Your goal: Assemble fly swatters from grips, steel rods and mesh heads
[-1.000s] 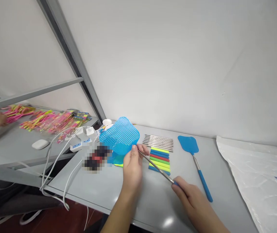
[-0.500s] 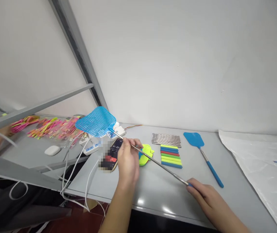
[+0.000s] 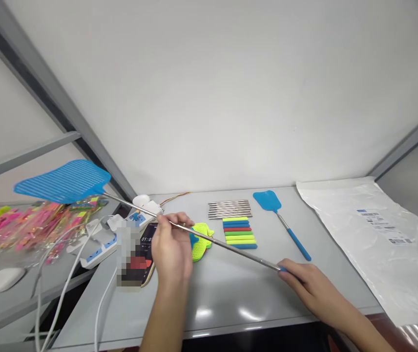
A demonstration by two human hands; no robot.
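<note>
My L grip, the left hand [image 3: 172, 244], is narrow, thumb and fingers around the long silver metal shaft [image 3: 227, 246] of a blue plastic mesh swatter [image 3: 66, 182]. My R grip, the right hand [image 3: 299, 281], is closed on the swatter's blue handle [image 3: 282, 268], mostly hidden in the palm. I've got the swatter raised and slanting – mesh head up at far L, over the side shelf, handle end lower at R, above the grey table [image 3: 231, 296].

Just beyond my L hand, a stack of lime-green mesh heads [image 3: 202, 242], w/ a blue piece at its L edge. R of that, a row of coloured tubes [image 3: 239, 233] – yellow, blue, red, green – w/ thin silver metal rods [image 3: 230, 209] just behind. Farther R, a second blue swatter [image 3: 267, 201] lies flat, then a white plastic mailer [image 3: 363, 234]. L of my L hand: a partly pixelated phone [image 3: 151, 244] & white power strip [image 3: 99, 253]. Colourful bagged items [image 3: 36, 225] cover part of the side shelf.
</note>
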